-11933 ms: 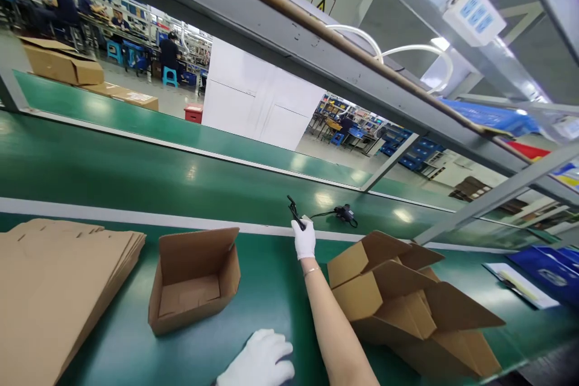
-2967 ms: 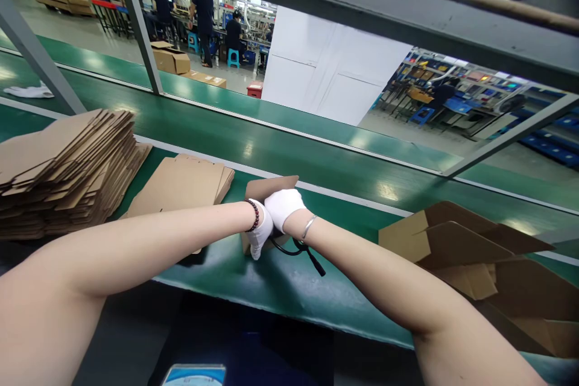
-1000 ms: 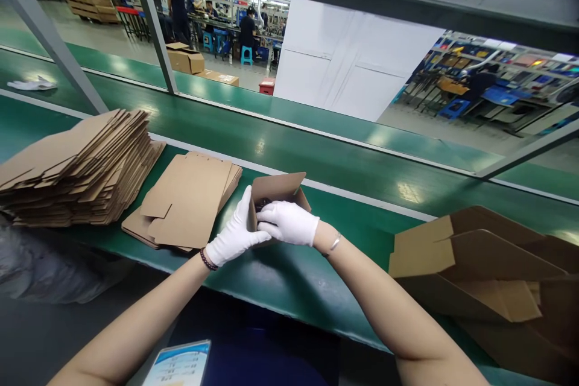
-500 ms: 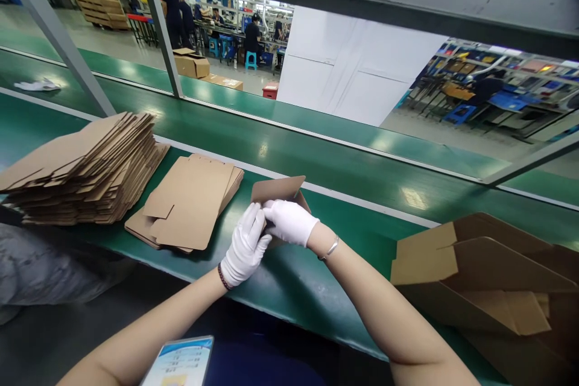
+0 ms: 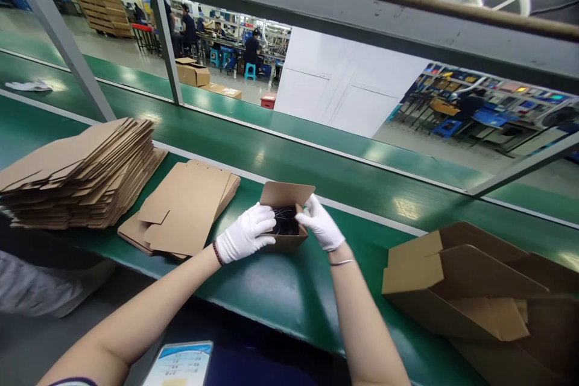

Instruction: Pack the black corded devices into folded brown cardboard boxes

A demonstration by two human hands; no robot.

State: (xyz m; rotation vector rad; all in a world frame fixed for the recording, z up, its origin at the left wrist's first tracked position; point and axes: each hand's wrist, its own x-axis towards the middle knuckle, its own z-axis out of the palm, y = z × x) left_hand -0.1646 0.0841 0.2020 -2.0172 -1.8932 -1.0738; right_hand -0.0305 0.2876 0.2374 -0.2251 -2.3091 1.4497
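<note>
The left hand (image 5: 244,233) grips a small box (image 5: 289,243) by its left wall, fingers over the rim. The right hand (image 5: 321,224) touches its right rim; whether it pinches is unclear. Black cords (image 5: 286,223) lie inside, below the raised lid (image 5: 287,194). Green table (image 5: 271,286) extends to the front edge and right toward larger boxes (image 5: 418,277). Flat cardboard (image 5: 190,202) lies near, left. The left forearm (image 5: 158,307) slants; the right (image 5: 357,310) rises steeply.
</note>
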